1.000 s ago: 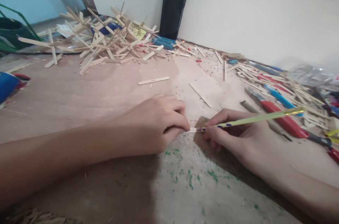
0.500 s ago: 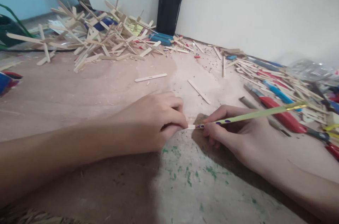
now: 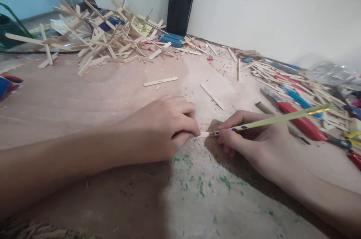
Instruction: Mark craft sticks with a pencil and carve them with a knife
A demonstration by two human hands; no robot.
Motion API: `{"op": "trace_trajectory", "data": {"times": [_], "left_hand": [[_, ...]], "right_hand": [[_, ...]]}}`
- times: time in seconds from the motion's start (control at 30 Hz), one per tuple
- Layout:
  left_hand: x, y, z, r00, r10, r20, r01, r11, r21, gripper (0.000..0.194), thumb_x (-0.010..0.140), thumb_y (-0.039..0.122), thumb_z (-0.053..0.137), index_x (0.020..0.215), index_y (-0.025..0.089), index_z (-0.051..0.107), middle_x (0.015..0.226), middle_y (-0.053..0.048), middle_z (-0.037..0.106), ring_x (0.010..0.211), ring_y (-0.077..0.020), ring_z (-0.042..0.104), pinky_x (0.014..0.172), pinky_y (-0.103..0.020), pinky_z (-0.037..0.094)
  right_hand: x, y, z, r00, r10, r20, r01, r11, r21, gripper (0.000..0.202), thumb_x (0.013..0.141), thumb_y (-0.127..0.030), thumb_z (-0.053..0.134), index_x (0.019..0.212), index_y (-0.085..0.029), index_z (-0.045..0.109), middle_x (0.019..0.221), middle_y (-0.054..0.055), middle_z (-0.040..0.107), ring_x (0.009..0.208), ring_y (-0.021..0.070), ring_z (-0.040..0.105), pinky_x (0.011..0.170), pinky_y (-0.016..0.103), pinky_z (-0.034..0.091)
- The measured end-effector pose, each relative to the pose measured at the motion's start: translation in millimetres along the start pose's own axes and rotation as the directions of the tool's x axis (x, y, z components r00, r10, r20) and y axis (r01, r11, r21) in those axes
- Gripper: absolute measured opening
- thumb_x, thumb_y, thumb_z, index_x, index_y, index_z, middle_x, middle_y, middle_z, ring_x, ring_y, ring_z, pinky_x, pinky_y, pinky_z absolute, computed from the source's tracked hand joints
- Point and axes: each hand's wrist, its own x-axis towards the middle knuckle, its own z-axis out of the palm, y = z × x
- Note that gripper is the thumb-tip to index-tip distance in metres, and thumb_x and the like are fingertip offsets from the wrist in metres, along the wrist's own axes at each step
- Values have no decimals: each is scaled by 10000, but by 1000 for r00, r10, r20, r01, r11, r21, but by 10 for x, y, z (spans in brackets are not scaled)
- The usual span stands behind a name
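My left hand [image 3: 175, 128] rests on the wooden table, its thumb and fingers pinched on a pale popsicle stick [image 3: 203, 134]. Only the stick's right end shows; the hand covers the rest. In my right hand [image 3: 248, 137] is a yellow-green pencil [image 3: 270, 121] with purple dots, held in a writing grip and slanting up to the right. Its tip meets the stick's exposed end. Beyond the hands, one slotted popsicle stick [image 3: 160, 81] and another plain popsicle stick [image 3: 212, 96] lie apart on the table.
Crossed popsicle sticks form a tangled heap [image 3: 113, 39] at the back left. On the right are a pile of loose sticks [image 3: 299, 81], a red-handled cutter [image 3: 301, 120] and a clear plastic bottle [image 3: 332, 73]. A dark upright object [image 3: 182, 2] stands by the wall.
Both hands keep their grips in nearly the same place. The pencil's upper end has tipped slightly up and to the right, and the view has shifted a little.
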Motion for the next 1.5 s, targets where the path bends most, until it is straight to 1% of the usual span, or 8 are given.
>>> {"op": "trace_trajectory", "data": {"times": [0.27,0.43,0.53,0.7,0.83,1.1,1.33,1.5], "left_hand": [[-7,-6,-4,1000,-7,18,7,1000,6,225,955,91,627,963,204,822,912,-11,702,875,-153,606,814,-281,437],[2,-9,-4,1000,4,0,-4,1000,1,229,945,75,628,955,196,822,908,-10,695,865,-151,597,807,-279,426],[-2,-12,-5,1000,4,23,-4,1000,6,239,961,86,608,964,206,815,918,-10,692,872,-155,591,817,-288,421],[-17,-5,23,997,69,24,-71,990,120,288,982,103,520,875,189,773,882,-30,655,855,-187,549,795,-342,380],[-23,3,62,994,104,19,-106,983,149,314,982,74,478,911,174,767,860,-33,638,839,-198,537,785,-363,364],[-19,16,50,996,72,56,-79,986,149,309,973,63,482,927,188,760,869,-31,657,834,-192,556,772,-357,354],[-22,12,64,995,93,30,-97,982,161,308,970,54,490,926,183,766,857,-33,659,815,-190,554,750,-358,345],[-14,11,55,995,85,57,-94,981,171,284,970,69,511,935,190,766,871,-31,670,836,-195,569,779,-358,363]], "right_hand": [[4,25,12,1000,-7,-10,7,1000,7,156,782,-281,788,675,-208,701,522,2,662,420,124,559,374,216,387],[-7,42,10,1000,-5,-10,5,1000,16,139,780,-270,790,687,-205,709,533,3,667,425,127,566,385,220,407],[1,11,10,1000,6,-9,-6,1000,18,153,768,-282,788,675,-202,698,514,6,657,411,128,558,368,216,396],[26,-22,9,1000,-4,7,4,1000,-2,142,750,-261,769,653,-196,688,487,-3,636,400,112,533,363,195,393],[22,-9,6,1000,-18,-14,18,1000,2,118,748,-237,759,654,-193,703,493,-7,638,409,104,528,384,192,400],[4,19,1,1000,-13,-6,13,1000,3,115,750,-216,761,654,-196,701,496,-13,636,417,103,528,392,193,400],[10,51,2,999,-34,-3,34,999,-41,105,760,-227,742,666,-199,705,550,-7,652,431,107,531,396,208,393],[5,49,-8,998,-56,-16,56,998,-25,112,758,-228,749,660,-196,705,552,-4,657,429,105,543,394,198,408]]}}
